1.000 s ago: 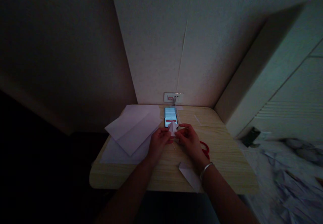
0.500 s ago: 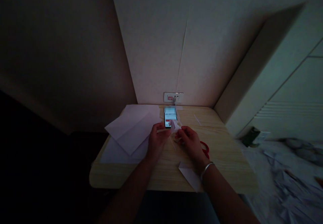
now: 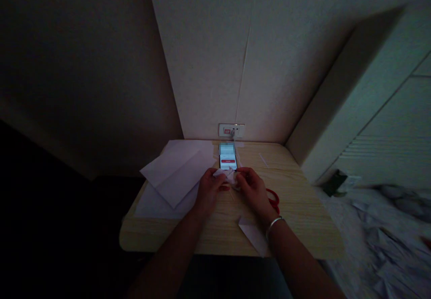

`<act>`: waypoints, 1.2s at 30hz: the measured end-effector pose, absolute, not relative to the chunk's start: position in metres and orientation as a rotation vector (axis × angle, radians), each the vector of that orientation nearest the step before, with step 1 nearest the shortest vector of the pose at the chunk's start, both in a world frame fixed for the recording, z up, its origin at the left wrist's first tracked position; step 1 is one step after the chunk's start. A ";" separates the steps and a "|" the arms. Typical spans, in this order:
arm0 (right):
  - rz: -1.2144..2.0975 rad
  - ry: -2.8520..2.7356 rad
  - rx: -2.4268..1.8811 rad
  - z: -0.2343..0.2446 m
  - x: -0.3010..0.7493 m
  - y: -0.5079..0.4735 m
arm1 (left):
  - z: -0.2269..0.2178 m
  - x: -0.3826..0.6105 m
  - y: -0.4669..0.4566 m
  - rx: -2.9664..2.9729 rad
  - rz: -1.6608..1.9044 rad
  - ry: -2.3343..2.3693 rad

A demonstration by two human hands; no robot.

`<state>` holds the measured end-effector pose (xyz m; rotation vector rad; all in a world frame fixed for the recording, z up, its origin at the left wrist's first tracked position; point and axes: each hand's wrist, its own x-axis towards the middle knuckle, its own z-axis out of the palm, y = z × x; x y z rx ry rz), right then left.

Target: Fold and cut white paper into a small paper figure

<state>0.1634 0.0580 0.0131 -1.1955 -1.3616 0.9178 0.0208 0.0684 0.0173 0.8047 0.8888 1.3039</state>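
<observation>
Between my two hands is a small folded piece of white paper (image 3: 226, 173), in front of a lit phone (image 3: 228, 156). My left hand (image 3: 209, 188) pinches its left side between thumb and fingers. On its right side, the fingers of my right hand (image 3: 252, 189) are closed on the same paper; a bracelet circles that wrist. Red-handled scissors (image 3: 273, 200) lie beside my right hand, their blades mostly hidden under it. A white paper offcut (image 3: 253, 235) rests near the front edge, partly behind my right forearm.
Large white sheets (image 3: 178, 178) overlap on the left of the wooden table (image 3: 303, 218). A thin paper strip (image 3: 263, 160) lies at the back right. A wall socket (image 3: 231, 130) with a plug sits above the table. A dark green packet (image 3: 334, 182) stands off to the right.
The folded paper has turned and lowered, now lying flatter between both hands and leaving more of the phone screen visible. My left fingers now grip its left side.
</observation>
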 end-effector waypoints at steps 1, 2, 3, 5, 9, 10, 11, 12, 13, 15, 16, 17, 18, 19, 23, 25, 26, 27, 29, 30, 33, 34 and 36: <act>0.881 -1.359 -1.204 0.014 0.163 0.057 | 0.018 0.021 0.068 0.764 1.329 0.869; 0.837 -1.369 -1.212 0.014 0.163 0.057 | 0.019 0.021 0.068 0.732 1.353 0.848; 0.793 -1.393 -1.216 0.015 0.163 0.056 | 0.020 0.020 0.068 0.713 1.371 0.827; 0.722 -1.453 -1.211 0.017 0.163 0.053 | 0.021 0.020 0.068 0.708 1.386 0.782; 0.673 -1.520 -1.187 0.021 0.162 0.050 | 0.022 0.020 0.067 0.714 1.343 0.725; 0.668 -1.523 -1.181 0.021 0.161 0.049 | 0.022 0.020 0.067 0.702 1.333 0.717; 0.668 -1.526 -1.176 0.021 0.161 0.049 | 0.022 0.020 0.066 0.687 1.327 0.710; 0.671 -1.526 -1.170 0.021 0.161 0.049 | 0.022 0.021 0.066 0.676 1.319 0.703; 0.679 -1.522 -1.164 0.020 0.161 0.049 | 0.021 0.021 0.066 0.672 1.312 0.694; 0.699 -1.506 -1.157 0.018 0.161 0.050 | 0.020 0.021 0.065 0.696 1.298 0.683; 0.708 -1.501 -1.157 0.017 0.161 0.050 | 0.020 0.021 0.064 0.719 1.290 0.683; 0.712 -1.498 -1.159 0.016 0.162 0.051 | 0.019 0.021 0.064 0.747 1.277 0.686; 0.712 -1.497 -1.160 0.015 0.162 0.052 | 0.018 0.021 0.064 0.777 1.261 0.693; 0.709 -1.500 -1.162 0.015 0.162 0.052 | 0.018 0.021 0.064 0.802 1.243 0.706; 0.638 -1.554 -1.165 0.016 0.164 0.053 | 0.017 0.020 0.066 0.858 1.196 0.797; 0.591 -1.605 -1.166 0.018 0.165 0.052 | 0.016 0.020 0.067 0.860 1.204 0.829; 0.581 -1.627 -1.164 0.019 0.165 0.052 | 0.016 0.020 0.068 0.865 1.209 0.841; 0.582 -1.649 -1.161 0.019 0.165 0.052 | 0.015 0.021 0.068 0.872 1.209 0.853; 0.611 -1.684 -1.155 0.020 0.165 0.052 | 0.014 0.021 0.068 0.883 1.195 0.874; 0.633 -1.697 -1.151 0.020 0.164 0.052 | 0.014 0.021 0.067 0.879 1.188 0.873; 0.714 -1.735 -1.142 0.020 0.164 0.052 | 0.014 0.022 0.067 0.809 1.214 0.836; 0.735 -1.744 -1.141 0.021 0.164 0.052 | 0.015 0.022 0.067 0.778 1.229 0.823; 0.758 -1.761 -1.143 0.022 0.164 0.051 | 0.017 0.023 0.067 0.722 1.248 0.811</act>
